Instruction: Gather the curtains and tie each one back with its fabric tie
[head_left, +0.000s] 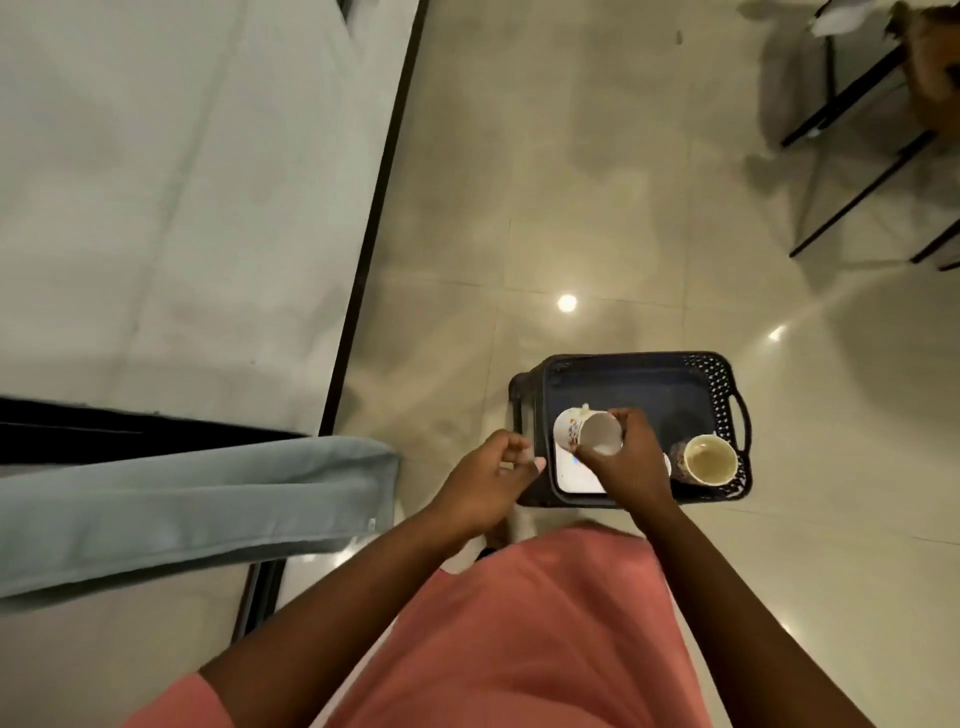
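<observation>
A pale blue-grey curtain (182, 499) hangs gathered at the lower left, next to a black-framed glass door (363, 249). No fabric tie shows. My right hand (631, 457) grips a white patterned mug (589, 431), tilted on its side over a dark plastic basket (727, 410). My left hand (488, 478) hovers just left of the basket with its fingers loosely curled and holds nothing.
Inside the basket lie a white plate or tablet-like flat thing (571, 475) and a second cup (709, 460) standing upright. The basket sits on a small dark stool on glossy beige tiles. Black metal furniture legs (857, 171) stand at the upper right.
</observation>
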